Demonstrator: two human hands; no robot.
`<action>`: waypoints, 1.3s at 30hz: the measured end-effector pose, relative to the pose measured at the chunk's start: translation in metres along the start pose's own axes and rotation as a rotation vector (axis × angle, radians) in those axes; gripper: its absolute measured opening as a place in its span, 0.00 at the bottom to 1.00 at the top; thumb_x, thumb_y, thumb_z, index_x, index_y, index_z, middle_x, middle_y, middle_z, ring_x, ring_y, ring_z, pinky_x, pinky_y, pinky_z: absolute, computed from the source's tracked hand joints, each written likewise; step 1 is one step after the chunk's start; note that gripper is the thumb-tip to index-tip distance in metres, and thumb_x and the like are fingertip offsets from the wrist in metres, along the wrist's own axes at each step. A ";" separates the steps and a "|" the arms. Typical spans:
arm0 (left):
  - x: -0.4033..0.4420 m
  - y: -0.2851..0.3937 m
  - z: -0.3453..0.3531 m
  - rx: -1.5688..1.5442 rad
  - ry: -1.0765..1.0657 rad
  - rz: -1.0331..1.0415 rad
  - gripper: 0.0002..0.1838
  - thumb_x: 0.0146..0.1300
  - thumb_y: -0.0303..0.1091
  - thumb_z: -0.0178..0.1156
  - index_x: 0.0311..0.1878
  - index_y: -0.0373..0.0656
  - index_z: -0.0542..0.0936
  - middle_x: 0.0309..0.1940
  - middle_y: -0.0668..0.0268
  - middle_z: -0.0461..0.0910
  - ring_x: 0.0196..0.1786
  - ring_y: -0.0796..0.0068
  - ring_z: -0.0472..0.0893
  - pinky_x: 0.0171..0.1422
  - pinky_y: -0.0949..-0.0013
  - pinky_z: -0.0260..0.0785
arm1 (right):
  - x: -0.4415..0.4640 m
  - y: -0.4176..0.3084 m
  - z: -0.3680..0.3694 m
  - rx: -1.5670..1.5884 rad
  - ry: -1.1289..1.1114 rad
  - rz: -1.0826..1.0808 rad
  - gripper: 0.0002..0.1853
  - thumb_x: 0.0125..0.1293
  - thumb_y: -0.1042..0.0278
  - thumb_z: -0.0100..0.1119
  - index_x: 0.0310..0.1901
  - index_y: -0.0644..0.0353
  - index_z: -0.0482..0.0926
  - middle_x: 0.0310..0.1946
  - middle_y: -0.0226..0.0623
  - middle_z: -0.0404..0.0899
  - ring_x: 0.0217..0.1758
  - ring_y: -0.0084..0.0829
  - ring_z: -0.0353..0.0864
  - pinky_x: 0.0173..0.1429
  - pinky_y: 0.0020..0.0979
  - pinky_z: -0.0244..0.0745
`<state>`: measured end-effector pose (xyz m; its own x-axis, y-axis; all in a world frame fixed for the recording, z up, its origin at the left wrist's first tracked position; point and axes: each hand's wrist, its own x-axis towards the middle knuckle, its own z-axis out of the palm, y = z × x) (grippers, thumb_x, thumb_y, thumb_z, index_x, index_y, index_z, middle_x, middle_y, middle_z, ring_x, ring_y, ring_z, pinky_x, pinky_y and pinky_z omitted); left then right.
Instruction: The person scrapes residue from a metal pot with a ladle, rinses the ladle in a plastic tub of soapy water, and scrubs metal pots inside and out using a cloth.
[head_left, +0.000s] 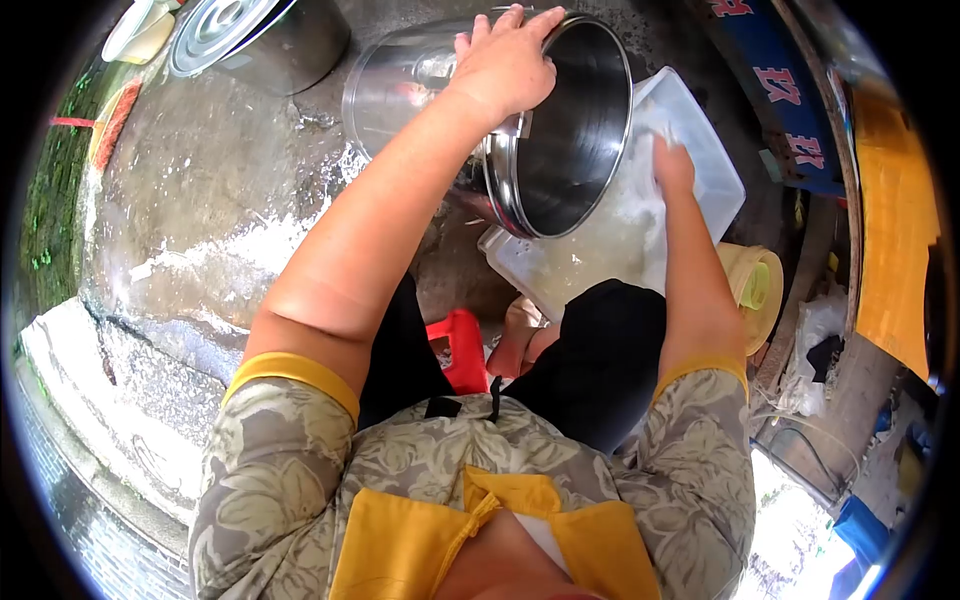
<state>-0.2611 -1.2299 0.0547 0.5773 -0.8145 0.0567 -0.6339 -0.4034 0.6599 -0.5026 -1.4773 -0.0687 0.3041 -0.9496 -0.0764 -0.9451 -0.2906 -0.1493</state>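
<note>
A large shiny steel pot (590,120) lies tipped on its side, its mouth facing right over a white plastic tub (725,190). My left hand (510,65) grips the pot from above near the rim, fingers reaching over its far side. Cloudy, foamy water (575,255) lies in the tub. Over the tub, my right hand (676,165) is closed beside the pot's mouth, at a blurred white mass (645,170); whether this is a cloth or foam I cannot make out. Its fingertips are partly hidden.
A lidded steel pot (290,50) stands at the back left. A yellowish bucket (755,310) sits right of the tub, and a red plastic stool (462,350) is beneath me. A blue board (780,90) edges the right side. The concrete floor (200,180) is wet.
</note>
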 end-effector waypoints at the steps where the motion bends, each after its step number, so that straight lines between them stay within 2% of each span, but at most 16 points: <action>1: 0.002 -0.004 0.000 0.000 -0.002 -0.001 0.35 0.58 0.35 0.54 0.70 0.52 0.58 0.68 0.52 0.59 0.70 0.42 0.57 0.72 0.44 0.49 | -0.011 0.025 0.002 0.027 0.023 0.026 0.38 0.58 0.37 0.46 0.49 0.73 0.75 0.47 0.64 0.75 0.56 0.57 0.73 0.61 0.42 0.66; 5: 0.018 -0.033 0.014 -0.040 0.114 -0.044 0.35 0.62 0.42 0.53 0.70 0.44 0.56 0.69 0.51 0.57 0.70 0.42 0.55 0.72 0.45 0.47 | -0.030 0.095 -0.001 -0.031 -0.222 0.131 0.41 0.56 0.39 0.53 0.60 0.69 0.68 0.56 0.59 0.71 0.61 0.50 0.70 0.61 0.40 0.67; 7: 0.032 -0.046 0.022 -0.027 0.130 -0.051 0.35 0.62 0.44 0.52 0.70 0.42 0.55 0.69 0.51 0.58 0.70 0.43 0.55 0.73 0.46 0.46 | -0.053 0.069 -0.020 -0.128 -0.360 0.153 0.41 0.57 0.44 0.58 0.67 0.61 0.60 0.63 0.52 0.65 0.67 0.42 0.65 0.64 0.36 0.65; 9: 0.040 -0.053 0.025 -0.078 0.123 0.002 0.36 0.64 0.46 0.50 0.71 0.40 0.53 0.70 0.49 0.53 0.73 0.47 0.51 0.75 0.53 0.42 | -0.076 0.022 -0.048 0.135 -0.431 -0.190 0.37 0.59 0.49 0.60 0.67 0.57 0.61 0.64 0.50 0.65 0.69 0.37 0.62 0.68 0.32 0.60; 11: 0.049 -0.064 0.027 -0.127 0.066 0.054 0.37 0.65 0.48 0.50 0.71 0.40 0.52 0.71 0.49 0.51 0.74 0.50 0.48 0.76 0.57 0.40 | -0.122 -0.046 -0.067 0.669 -0.528 -0.316 0.37 0.57 0.52 0.64 0.65 0.58 0.64 0.60 0.47 0.70 0.66 0.36 0.67 0.67 0.34 0.62; 13: 0.037 -0.053 0.013 -0.353 -0.096 0.035 0.38 0.67 0.52 0.48 0.71 0.38 0.52 0.73 0.50 0.44 0.76 0.59 0.39 0.77 0.64 0.35 | -0.152 -0.082 -0.044 0.780 -0.404 -0.788 0.38 0.55 0.54 0.68 0.65 0.59 0.64 0.60 0.45 0.71 0.63 0.31 0.70 0.65 0.31 0.65; 15: 0.029 -0.055 0.009 -0.426 -0.108 0.145 0.37 0.68 0.56 0.44 0.70 0.36 0.54 0.72 0.52 0.48 0.75 0.60 0.45 0.76 0.65 0.39 | -0.170 -0.117 -0.039 0.579 -0.432 -0.660 0.33 0.51 0.51 0.70 0.54 0.62 0.71 0.43 0.49 0.80 0.45 0.47 0.81 0.49 0.36 0.75; 16: 0.027 -0.062 0.012 -0.510 -0.131 0.235 0.38 0.69 0.59 0.39 0.69 0.35 0.57 0.71 0.53 0.53 0.74 0.61 0.50 0.75 0.66 0.43 | -0.161 -0.117 -0.010 0.632 -0.281 -0.530 0.28 0.50 0.45 0.68 0.42 0.63 0.76 0.30 0.48 0.81 0.35 0.51 0.79 0.42 0.38 0.75; 18: 0.032 -0.100 0.032 -0.692 -0.014 0.066 0.36 0.58 0.44 0.58 0.68 0.40 0.60 0.58 0.44 0.70 0.62 0.52 0.70 0.65 0.61 0.62 | -0.155 -0.122 -0.040 0.500 -0.380 -0.515 0.27 0.51 0.41 0.65 0.35 0.61 0.78 0.26 0.46 0.81 0.32 0.49 0.80 0.39 0.38 0.75; 20: 0.024 -0.138 0.042 -0.218 0.316 -0.316 0.33 0.62 0.45 0.55 0.66 0.38 0.63 0.65 0.48 0.63 0.67 0.54 0.65 0.69 0.63 0.58 | -0.142 -0.119 -0.039 0.546 -0.334 -0.473 0.24 0.51 0.45 0.68 0.33 0.62 0.78 0.25 0.42 0.81 0.29 0.40 0.80 0.37 0.34 0.74; 22: 0.020 -0.230 0.067 -1.000 0.175 -0.851 0.34 0.63 0.53 0.53 0.62 0.32 0.67 0.63 0.53 0.67 0.63 0.59 0.69 0.67 0.62 0.61 | -0.122 -0.118 -0.039 0.584 -0.277 -0.432 0.21 0.50 0.50 0.71 0.32 0.62 0.79 0.23 0.38 0.81 0.26 0.31 0.80 0.35 0.30 0.74; 24: 0.009 -0.237 0.078 -1.184 0.246 -1.053 0.39 0.61 0.60 0.53 0.60 0.29 0.68 0.59 0.53 0.71 0.59 0.60 0.74 0.63 0.62 0.66 | -0.108 -0.117 -0.040 0.679 -0.231 -0.409 0.21 0.50 0.50 0.71 0.31 0.62 0.78 0.23 0.39 0.80 0.25 0.32 0.79 0.34 0.31 0.74; 27: 0.023 -0.256 0.082 -0.975 0.285 -0.985 0.45 0.59 0.67 0.52 0.59 0.28 0.69 0.58 0.53 0.72 0.56 0.60 0.75 0.63 0.63 0.66 | -0.096 -0.114 -0.031 0.723 -0.091 -0.416 0.22 0.48 0.48 0.72 0.27 0.60 0.75 0.21 0.39 0.78 0.22 0.38 0.78 0.32 0.32 0.73; 31: 0.049 -0.250 0.070 -1.203 0.324 -0.975 0.24 0.61 0.49 0.61 0.49 0.37 0.77 0.47 0.62 0.79 0.49 0.65 0.78 0.58 0.62 0.69 | -0.081 -0.117 -0.039 0.747 0.014 -0.372 0.22 0.48 0.49 0.72 0.26 0.60 0.74 0.20 0.40 0.78 0.22 0.42 0.77 0.29 0.33 0.72; 34: 0.062 -0.209 0.044 -1.079 0.466 -0.978 0.23 0.59 0.47 0.64 0.48 0.37 0.78 0.44 0.62 0.79 0.46 0.66 0.79 0.55 0.61 0.72 | -0.078 -0.124 -0.044 0.773 -0.012 -0.325 0.23 0.49 0.48 0.71 0.25 0.62 0.74 0.20 0.42 0.78 0.23 0.43 0.78 0.30 0.33 0.73; 39: 0.079 -0.180 -0.026 -0.962 0.385 -0.821 0.16 0.57 0.42 0.65 0.41 0.38 0.79 0.35 0.60 0.80 0.36 0.62 0.80 0.42 0.59 0.74 | -0.089 -0.120 -0.068 0.924 0.022 -0.183 0.23 0.51 0.48 0.70 0.28 0.63 0.76 0.20 0.41 0.80 0.23 0.35 0.79 0.32 0.30 0.74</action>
<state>-0.0876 -1.2111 -0.0402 0.8251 -0.2429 -0.5101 0.4921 -0.1344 0.8601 -0.4242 -1.3659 0.0234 0.4269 -0.9033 0.0431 -0.4107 -0.2361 -0.8807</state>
